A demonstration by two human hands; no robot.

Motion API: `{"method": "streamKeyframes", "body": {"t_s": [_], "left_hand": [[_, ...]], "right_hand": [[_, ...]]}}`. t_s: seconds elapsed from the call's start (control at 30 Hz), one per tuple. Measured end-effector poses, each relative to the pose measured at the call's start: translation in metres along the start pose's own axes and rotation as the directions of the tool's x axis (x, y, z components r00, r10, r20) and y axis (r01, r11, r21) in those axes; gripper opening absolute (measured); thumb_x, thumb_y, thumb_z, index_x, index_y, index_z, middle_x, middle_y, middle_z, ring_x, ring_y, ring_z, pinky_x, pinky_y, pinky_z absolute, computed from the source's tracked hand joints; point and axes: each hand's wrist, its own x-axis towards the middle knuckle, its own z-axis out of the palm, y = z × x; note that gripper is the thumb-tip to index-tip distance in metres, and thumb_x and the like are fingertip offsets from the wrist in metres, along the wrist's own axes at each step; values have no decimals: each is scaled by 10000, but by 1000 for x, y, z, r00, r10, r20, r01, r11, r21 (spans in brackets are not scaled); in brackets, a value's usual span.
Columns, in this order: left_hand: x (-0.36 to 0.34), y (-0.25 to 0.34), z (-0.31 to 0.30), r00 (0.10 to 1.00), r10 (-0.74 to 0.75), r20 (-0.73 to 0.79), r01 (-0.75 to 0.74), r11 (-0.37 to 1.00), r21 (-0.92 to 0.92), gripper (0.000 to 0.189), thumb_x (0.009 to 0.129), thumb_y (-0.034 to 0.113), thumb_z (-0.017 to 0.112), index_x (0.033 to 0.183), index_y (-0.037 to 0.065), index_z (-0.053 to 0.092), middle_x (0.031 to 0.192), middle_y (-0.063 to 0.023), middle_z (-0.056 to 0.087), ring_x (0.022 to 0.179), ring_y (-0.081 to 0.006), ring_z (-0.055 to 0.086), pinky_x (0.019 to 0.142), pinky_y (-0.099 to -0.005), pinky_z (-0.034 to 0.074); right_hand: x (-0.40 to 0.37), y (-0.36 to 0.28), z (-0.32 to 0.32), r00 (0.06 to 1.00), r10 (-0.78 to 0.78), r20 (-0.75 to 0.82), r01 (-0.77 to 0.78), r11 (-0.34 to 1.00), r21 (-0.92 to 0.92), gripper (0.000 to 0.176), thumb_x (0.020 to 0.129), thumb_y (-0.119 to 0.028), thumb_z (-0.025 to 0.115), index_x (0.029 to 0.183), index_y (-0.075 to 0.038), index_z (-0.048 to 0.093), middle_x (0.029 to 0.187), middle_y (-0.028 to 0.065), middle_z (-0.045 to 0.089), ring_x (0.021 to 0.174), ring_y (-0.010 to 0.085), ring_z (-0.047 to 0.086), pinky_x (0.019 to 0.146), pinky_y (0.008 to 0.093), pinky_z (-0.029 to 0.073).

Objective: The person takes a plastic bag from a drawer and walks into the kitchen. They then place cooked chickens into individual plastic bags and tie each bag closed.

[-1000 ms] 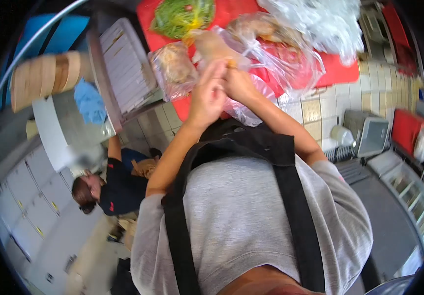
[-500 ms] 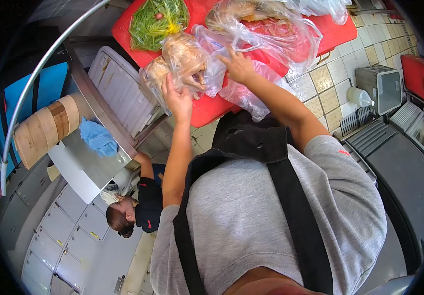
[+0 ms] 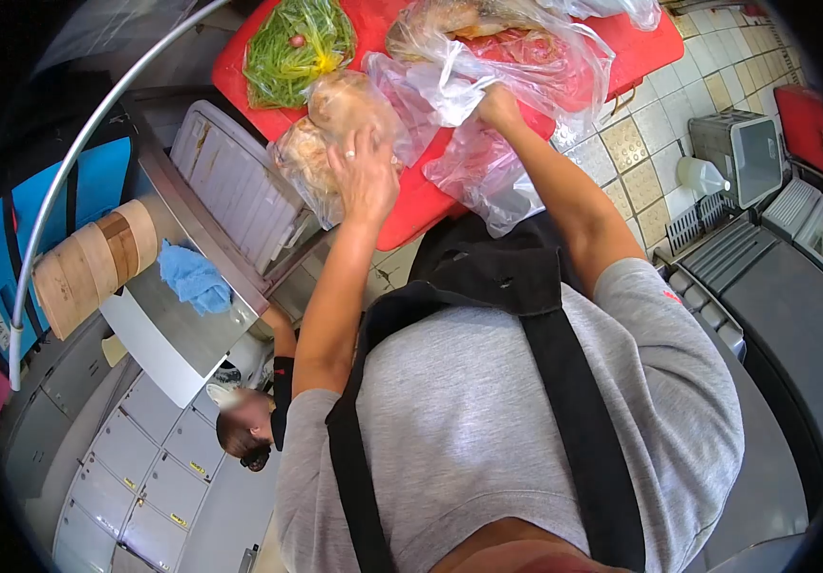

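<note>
My left hand (image 3: pixel 366 175) rests on a clear plastic bag of what looks like pale poultry (image 3: pixel 308 158), its fingers spread over the near side. To the right, my right hand (image 3: pixel 499 107) is closed on the bunched white top of a thin plastic bag (image 3: pixel 456 94). The fingertips are partly hidden by the folds. A clear bag of green vegetables (image 3: pixel 299 57) with a yellow tie lies at the far left. Beyond my right hand, a large clear bag (image 3: pixel 574 72) covers a brownish fish-like piece and something red. All these lie on the red table top (image 3: pixel 643 59).
A steel counter (image 3: pixel 182 329) at left bears a blue cloth (image 3: pixel 194 275) and a wooden steamer-like stack (image 3: pixel 94 260). A white lidded bin (image 3: pixel 235 177) stands beside the red top. A co-worker (image 3: pixel 251 430) is at lower left. A jug (image 3: pixel 703 175) stands right, on tiles.
My left hand has moved right and onto the poultry bag. My right hand has shifted right and closed on the thin bag, whose top is now gathered and raised.
</note>
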Motion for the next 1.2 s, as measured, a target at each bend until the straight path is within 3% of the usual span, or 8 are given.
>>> {"method": "streamKeyframes", "body": {"t_s": [0.17,0.57,0.63,0.8,0.83,0.9,1.07,1.2], "left_hand": [[-35,44,38,996,50,72,7,771,-636,294,713,109,667,1006,127,683,1290,-183,430,1187,-399,423,1016,-494,335],[66,45,138,985,-147,-95,83,869,-488,407,710,-61,544,1107,21,587,1172,-278,491,1100,-402,507,976,-430,387],[78,50,146,960,-245,-131,199,935,-293,488,722,-47,559,1204,16,523,1214,-301,453,1121,-430,482,999,-443,367],[91,59,129,916,-400,-31,381,892,-245,540,768,2,563,1292,1,428,1196,-289,482,1102,-449,483,975,-485,368],[91,55,137,907,-420,-12,407,885,-225,509,774,13,564,1269,-1,445,1169,-285,503,1080,-447,497,955,-486,382],[93,40,150,904,-427,39,426,886,-181,415,785,35,561,1192,-7,490,1091,-273,547,1018,-440,528,907,-487,410],[105,42,132,905,-401,141,421,893,-159,141,794,57,544,889,-43,574,872,-249,612,848,-417,592,785,-483,459],[80,47,119,944,-289,159,326,888,-325,144,790,52,529,848,-62,594,829,-241,615,807,-392,595,733,-457,460]], "right_hand": [[-53,-4,-53,982,-167,-88,166,986,-15,478,736,-228,633,1208,-169,581,1195,217,569,1065,378,573,909,443,463],[-120,64,7,972,-226,-58,226,974,5,406,687,-27,598,1083,-108,630,947,230,621,874,390,625,761,443,505],[-125,68,-31,994,94,-61,-75,964,253,358,678,-17,618,1031,-68,644,917,204,646,833,339,642,755,405,510],[-119,194,-94,856,517,21,-221,329,918,192,848,-117,540,945,-21,675,806,80,674,701,171,641,644,302,534],[-103,245,-88,866,469,172,-97,-179,979,271,897,-178,465,982,-13,661,854,103,675,734,212,654,677,341,547],[-63,321,-90,988,155,29,44,-445,894,379,926,-224,353,1067,-6,629,980,141,661,828,257,658,743,427,543],[15,309,-182,544,797,-262,68,269,961,243,823,-197,552,971,-28,643,922,130,668,805,285,653,737,445,521],[88,268,-183,325,750,-576,-225,653,723,256,767,-198,599,937,-12,640,883,182,668,812,348,647,761,453,508]]}}
